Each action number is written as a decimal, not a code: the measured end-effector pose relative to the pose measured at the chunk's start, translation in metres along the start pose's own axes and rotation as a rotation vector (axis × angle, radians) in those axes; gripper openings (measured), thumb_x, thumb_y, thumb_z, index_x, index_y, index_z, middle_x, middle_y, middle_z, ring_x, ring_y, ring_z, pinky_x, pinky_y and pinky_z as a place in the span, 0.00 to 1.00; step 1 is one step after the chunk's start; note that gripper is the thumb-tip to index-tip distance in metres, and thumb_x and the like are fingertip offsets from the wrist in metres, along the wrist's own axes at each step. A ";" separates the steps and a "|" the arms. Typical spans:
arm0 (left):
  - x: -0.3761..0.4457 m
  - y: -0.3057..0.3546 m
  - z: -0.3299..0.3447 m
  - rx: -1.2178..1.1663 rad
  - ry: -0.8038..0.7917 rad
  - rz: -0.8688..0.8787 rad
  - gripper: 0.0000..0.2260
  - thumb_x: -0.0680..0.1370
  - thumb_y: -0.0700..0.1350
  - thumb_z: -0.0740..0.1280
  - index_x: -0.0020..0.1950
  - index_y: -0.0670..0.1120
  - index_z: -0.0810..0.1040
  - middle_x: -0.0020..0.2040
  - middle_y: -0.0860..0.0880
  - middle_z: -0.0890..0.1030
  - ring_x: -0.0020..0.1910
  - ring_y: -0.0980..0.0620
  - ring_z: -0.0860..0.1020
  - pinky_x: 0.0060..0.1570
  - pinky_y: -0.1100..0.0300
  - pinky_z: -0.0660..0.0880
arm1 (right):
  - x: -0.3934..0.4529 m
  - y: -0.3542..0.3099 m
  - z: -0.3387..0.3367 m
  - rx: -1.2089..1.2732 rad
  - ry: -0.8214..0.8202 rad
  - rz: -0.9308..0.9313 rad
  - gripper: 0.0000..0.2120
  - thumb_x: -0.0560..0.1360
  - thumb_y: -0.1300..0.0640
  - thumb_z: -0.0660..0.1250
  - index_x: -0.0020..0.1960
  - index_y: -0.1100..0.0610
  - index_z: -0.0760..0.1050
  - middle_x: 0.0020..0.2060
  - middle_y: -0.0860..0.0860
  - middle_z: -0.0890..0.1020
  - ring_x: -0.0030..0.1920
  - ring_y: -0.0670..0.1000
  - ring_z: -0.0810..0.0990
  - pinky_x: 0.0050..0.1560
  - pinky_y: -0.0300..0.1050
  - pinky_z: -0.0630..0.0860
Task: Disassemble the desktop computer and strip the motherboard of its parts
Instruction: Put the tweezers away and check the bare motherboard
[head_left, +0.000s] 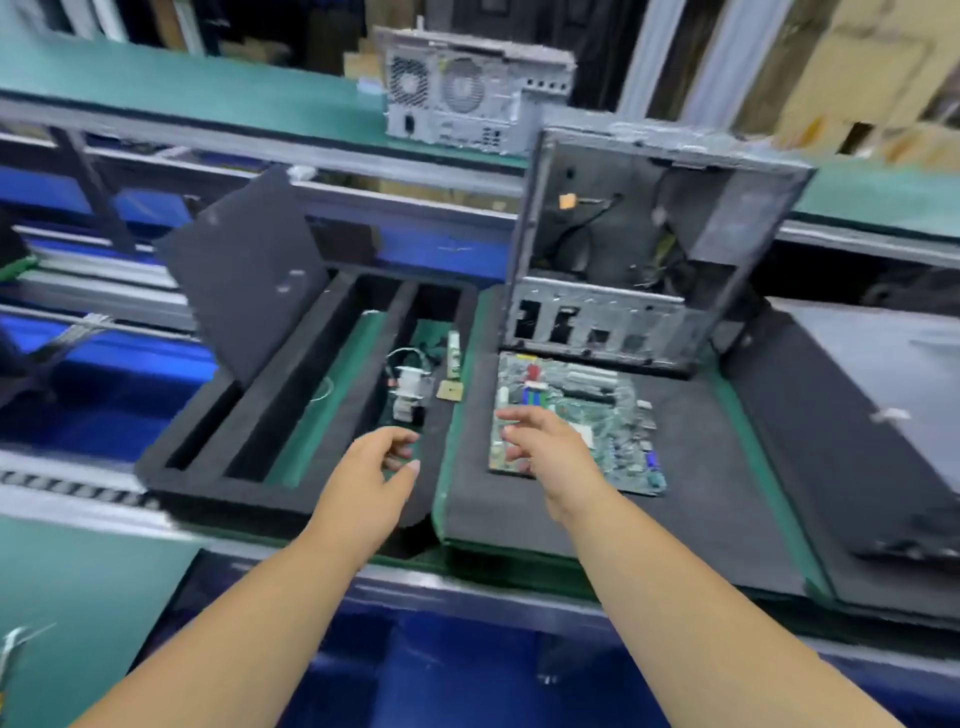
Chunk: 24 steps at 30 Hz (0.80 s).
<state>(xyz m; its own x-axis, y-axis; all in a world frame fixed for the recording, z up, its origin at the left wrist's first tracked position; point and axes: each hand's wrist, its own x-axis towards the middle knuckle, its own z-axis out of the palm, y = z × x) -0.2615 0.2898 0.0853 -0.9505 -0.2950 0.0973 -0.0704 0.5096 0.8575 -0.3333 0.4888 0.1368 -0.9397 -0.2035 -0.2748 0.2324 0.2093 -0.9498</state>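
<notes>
A green motherboard (597, 426) lies flat on a black foam mat (696, 467). Behind it the opened grey computer case (649, 249) stands upright, with loose cables inside. My right hand (540, 441) hovers over the board's left edge, fingers loosely spread and holding nothing. My left hand (374, 467) is above the front of a black foam tray (291, 395), fingers loosely curled and empty. In the tray's right slot lie removed parts: a white connector block with wires (410, 389), a small tan board (450, 391) and a narrow green card (454, 353).
A dark side panel (244, 270) leans against the tray's left back. A second grey computer case (467, 88) stands on the far green belt. Another dark panel (872, 415) lies at the right. A blue conveyor frame (467, 665) runs below my arms.
</notes>
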 end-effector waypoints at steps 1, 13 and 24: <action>0.005 0.010 0.015 -0.025 -0.016 -0.016 0.11 0.77 0.43 0.67 0.53 0.60 0.75 0.49 0.56 0.76 0.45 0.61 0.75 0.48 0.62 0.73 | 0.002 0.002 -0.021 0.006 0.019 -0.006 0.09 0.80 0.61 0.63 0.52 0.50 0.78 0.49 0.50 0.78 0.40 0.49 0.74 0.41 0.40 0.70; 0.044 0.082 0.137 -0.030 -0.052 -0.041 0.11 0.76 0.40 0.67 0.54 0.55 0.76 0.48 0.55 0.77 0.46 0.57 0.76 0.45 0.67 0.71 | 0.054 0.042 -0.174 -0.062 0.064 0.000 0.11 0.78 0.59 0.63 0.49 0.44 0.79 0.50 0.48 0.80 0.44 0.48 0.77 0.46 0.44 0.74; 0.104 0.054 0.140 0.088 -0.059 -0.210 0.12 0.76 0.42 0.67 0.58 0.52 0.75 0.52 0.54 0.75 0.47 0.57 0.76 0.46 0.61 0.70 | 0.114 0.044 -0.156 -0.395 0.039 -0.094 0.08 0.80 0.55 0.62 0.56 0.47 0.77 0.49 0.43 0.76 0.29 0.44 0.71 0.28 0.37 0.67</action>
<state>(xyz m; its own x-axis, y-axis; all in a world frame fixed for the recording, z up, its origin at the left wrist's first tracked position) -0.4071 0.4000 0.0707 -0.9282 -0.3552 -0.1104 -0.2918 0.5113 0.8083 -0.4693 0.6238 0.0867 -0.9628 -0.2042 -0.1767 0.0384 0.5441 -0.8381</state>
